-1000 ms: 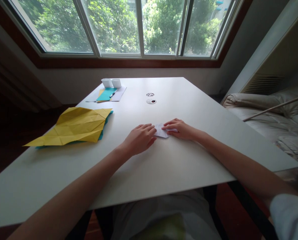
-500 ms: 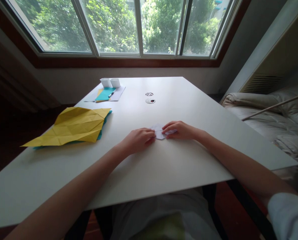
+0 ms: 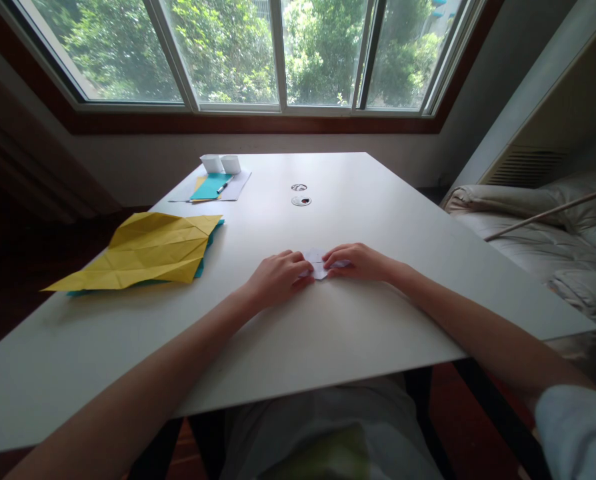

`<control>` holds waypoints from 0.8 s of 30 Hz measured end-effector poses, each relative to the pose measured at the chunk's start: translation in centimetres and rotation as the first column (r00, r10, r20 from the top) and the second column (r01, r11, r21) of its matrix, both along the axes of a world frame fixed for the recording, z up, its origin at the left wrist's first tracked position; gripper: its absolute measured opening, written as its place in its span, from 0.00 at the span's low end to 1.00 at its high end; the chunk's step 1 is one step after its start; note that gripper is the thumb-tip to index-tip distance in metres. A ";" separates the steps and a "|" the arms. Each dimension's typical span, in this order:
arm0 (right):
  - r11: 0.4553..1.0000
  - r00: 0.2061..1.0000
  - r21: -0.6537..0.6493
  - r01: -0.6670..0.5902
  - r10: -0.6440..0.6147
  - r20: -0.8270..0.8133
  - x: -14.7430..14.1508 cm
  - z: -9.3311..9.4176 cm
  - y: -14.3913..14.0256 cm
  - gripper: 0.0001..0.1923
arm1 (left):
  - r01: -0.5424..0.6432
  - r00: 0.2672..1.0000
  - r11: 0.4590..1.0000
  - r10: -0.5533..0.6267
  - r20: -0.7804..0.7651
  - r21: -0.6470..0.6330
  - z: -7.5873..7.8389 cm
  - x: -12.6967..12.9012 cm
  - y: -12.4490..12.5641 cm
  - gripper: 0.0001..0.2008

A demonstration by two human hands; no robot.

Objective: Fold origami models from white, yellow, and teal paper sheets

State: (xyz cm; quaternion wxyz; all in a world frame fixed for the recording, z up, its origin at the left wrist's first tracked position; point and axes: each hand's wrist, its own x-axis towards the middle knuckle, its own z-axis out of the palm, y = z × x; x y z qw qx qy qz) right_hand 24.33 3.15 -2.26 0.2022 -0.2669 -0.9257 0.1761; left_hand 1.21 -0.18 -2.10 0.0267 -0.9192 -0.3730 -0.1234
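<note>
On table (image 3: 358,320): one white folded paper (image 3: 319,265), two hands (image 3: 278,277) (image 3: 361,261).

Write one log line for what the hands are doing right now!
left hand: pressing white folded paper | right hand: pressing it too | yellow creased sheet: apart, left on table

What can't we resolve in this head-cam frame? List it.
- White folded paper, head view: mostly covered by the left hand and right hand; its shape and folds are unreadable.
- Teal sheet: only an edge shows under the yellow creased paper.
- Two white cups: too far to see any contents.
- Two round discs on the table: too small to identify.
</note>
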 end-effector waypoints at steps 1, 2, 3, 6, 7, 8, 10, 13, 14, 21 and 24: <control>1.000 1.000 0.004 0.000 0.000 -0.002 0.0 0.0 0.0 0.10 | 0.005 1.000 1.000 -0.005 0.006 0.002 -0.1 0.0 0.0 0.12; 1.000 1.000 0.008 -0.001 0.001 -0.005 -0.1 0.0 0.0 0.10 | 0.009 1.000 1.000 -0.009 0.011 0.004 -0.1 0.0 0.1 0.12; 1.000 1.000 0.015 -0.002 0.002 -0.009 -0.1 0.1 0.0 0.11 | 0.012 1.000 1.000 -0.012 0.016 0.006 -0.1 0.0 0.1 0.13; 0.999 1.000 0.037 0.004 -0.003 -0.017 -0.2 -0.1 0.0 0.11 | 0.006 1.000 1.000 -0.006 0.024 0.014 -0.2 0.0 0.2 0.14; 0.999 1.000 0.042 0.008 -0.008 -0.020 -0.3 -0.2 0.1 0.11 | -0.001 1.000 1.000 0.000 0.026 0.015 -0.2 0.1 0.3 0.14; 0.999 1.000 0.048 0.018 -0.017 -0.025 -0.4 -0.3 0.1 0.11 | -0.009 1.000 1.000 0.009 0.029 0.014 -0.3 0.1 0.3 0.14; 0.997 0.998 0.059 0.053 -0.051 -0.038 -0.5 -0.6 0.1 0.10 | -0.029 0.999 1.000 0.028 0.038 0.004 -0.4 0.1 0.5 0.13; 0.991 0.993 0.072 0.111 -0.107 -0.050 -0.7 -0.9 0.1 0.08 | -0.065 0.995 0.998 0.066 0.072 -0.010 -0.7 0.2 0.7 0.11; 0.990 0.992 0.071 0.121 -0.118 -0.047 -0.8 -0.9 0.1 0.08 | -0.074 0.994 0.997 0.075 0.084 -0.015 -0.7 0.2 0.7 0.11; 0.995 0.998 0.075 0.065 -0.065 -0.006 -0.7 -0.7 0.3 0.09 | 0.004 0.998 0.999 0.000 0.065 -0.050 -0.2 -0.1 0.7 0.14; 0.995 1.000 0.101 0.008 -0.009 0.006 -0.5 -0.8 0.4 0.11 | 0.038 0.998 0.996 -0.034 0.057 -0.080 0.1 -0.5 0.7 0.16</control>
